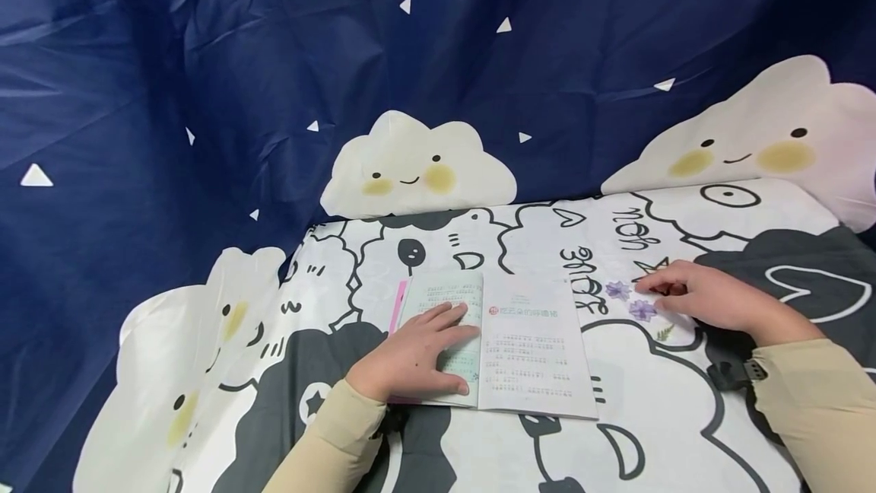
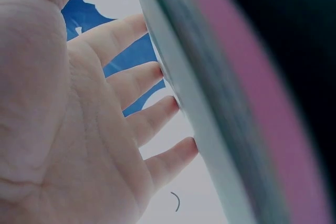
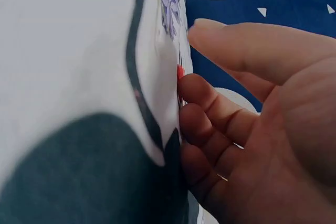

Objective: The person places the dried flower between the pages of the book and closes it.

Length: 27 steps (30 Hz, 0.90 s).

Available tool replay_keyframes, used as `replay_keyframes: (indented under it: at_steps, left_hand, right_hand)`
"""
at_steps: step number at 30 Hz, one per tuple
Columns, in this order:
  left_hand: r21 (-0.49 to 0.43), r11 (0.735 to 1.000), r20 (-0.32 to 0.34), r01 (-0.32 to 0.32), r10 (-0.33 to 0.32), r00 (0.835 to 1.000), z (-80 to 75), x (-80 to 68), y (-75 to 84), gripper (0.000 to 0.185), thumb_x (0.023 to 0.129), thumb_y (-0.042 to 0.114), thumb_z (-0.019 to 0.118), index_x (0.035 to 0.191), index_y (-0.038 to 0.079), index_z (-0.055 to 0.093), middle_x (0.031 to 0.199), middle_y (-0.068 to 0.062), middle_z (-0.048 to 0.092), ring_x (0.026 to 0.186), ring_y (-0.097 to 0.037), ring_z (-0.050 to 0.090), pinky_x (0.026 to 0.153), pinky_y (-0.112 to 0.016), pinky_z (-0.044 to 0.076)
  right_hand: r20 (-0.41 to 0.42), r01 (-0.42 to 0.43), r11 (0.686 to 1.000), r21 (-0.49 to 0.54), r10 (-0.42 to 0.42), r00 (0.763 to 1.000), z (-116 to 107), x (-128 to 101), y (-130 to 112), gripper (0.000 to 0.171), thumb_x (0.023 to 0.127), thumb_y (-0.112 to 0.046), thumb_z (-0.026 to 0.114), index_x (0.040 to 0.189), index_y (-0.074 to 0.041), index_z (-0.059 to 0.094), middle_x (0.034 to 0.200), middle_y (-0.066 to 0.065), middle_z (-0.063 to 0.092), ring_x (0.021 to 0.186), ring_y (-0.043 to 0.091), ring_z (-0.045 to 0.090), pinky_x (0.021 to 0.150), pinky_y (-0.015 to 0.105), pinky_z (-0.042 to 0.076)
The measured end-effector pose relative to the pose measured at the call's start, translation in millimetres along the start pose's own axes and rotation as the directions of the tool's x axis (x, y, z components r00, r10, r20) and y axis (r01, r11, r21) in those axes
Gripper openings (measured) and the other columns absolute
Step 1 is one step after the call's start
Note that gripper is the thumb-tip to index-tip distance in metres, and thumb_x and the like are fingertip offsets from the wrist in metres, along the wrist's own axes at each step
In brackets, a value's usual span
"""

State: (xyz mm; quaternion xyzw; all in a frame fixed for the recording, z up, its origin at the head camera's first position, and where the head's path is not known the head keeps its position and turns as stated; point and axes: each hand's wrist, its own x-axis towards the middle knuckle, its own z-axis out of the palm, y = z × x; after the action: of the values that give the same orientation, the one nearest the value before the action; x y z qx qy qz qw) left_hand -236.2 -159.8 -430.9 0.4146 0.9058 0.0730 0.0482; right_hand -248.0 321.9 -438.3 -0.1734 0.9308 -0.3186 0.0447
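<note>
cartoon-print tablecloth [image 1: 684, 432], navy cloud backdrop [image 1: 274, 82]

1 open booklet [image 1: 523, 341], 2 purple flowers [image 1: 618, 290], 1 green sprig [image 1: 664, 334], 2 hands [image 1: 414, 356].

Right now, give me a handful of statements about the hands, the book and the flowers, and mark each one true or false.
1. The left hand lies flat on the left page of the open book. True.
2. The book is closed, pink cover up. False: it lies open, with only a pink edge showing at its left side.
3. Two purple flowers lie on the cloth right of the book. True.
4. The right hand rests on the book's right page. False: it is off the book, its fingers at the flowers.
5. The cloth under the book is plain white. False: it bears black and white cartoon shapes.
</note>
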Motion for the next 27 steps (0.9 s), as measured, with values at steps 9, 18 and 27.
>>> replay_keyframes:
  at_steps: [9, 18, 27]
  left_hand:
    - [0.009, 1.0, 0.007, 0.005, -0.005, 1.0, -0.5, 0.1, 0.3, 0.083, 0.082, 0.066, 0.073, 0.153, 0.031, 0.047, 0.164, -0.001, 0.03, 0.152, -0.025, 0.023, 0.12, -0.044, 0.025]
    - [-0.002, 1.0, 0.016, 0.011, -0.011, 1.0, -1.2, -0.3, 0.0, 0.082, 0.083, 0.066, 0.072, 0.153, 0.031, 0.047, 0.164, -0.002, 0.03, 0.152, -0.026, 0.024, 0.119, -0.045, 0.027]
    - [-0.003, 1.0, 0.013, 0.008, -0.008, 1.0, -1.4, 0.4, 0.1, 0.083, 0.082, 0.065, 0.073, 0.153, 0.031, 0.047, 0.164, -0.002, 0.03, 0.151, -0.026, 0.024, 0.119, -0.044, 0.027]
  right_hand:
    - [0.037, 0.004, 0.999, -0.033, -0.003, 0.999, 3.2, 3.6, 0.7, 0.027, 0.089, -0.008, 0.074, 0.115, -0.017, 0.076, 0.108, 0.004, 0.057, 0.087, 0.013, 0.047, 0.072, 0.029, 0.043]
    - [0.012, 0.044, 0.996, -0.08, -0.043, 0.999, 7.6, 7.8, 4.0, 0.023, 0.084, -0.007, 0.079, 0.099, -0.022, 0.073, 0.098, 0.001, 0.053, 0.085, 0.014, 0.046, 0.072, 0.029, 0.041]
    - [-0.005, 0.072, 0.995, -0.071, -0.073, 0.997, 7.3, 6.3, 4.3, 0.023, 0.081, -0.002, 0.076, 0.087, -0.023, 0.067, 0.096, -0.001, 0.051, 0.086, 0.013, 0.045, 0.071, 0.028, 0.04]
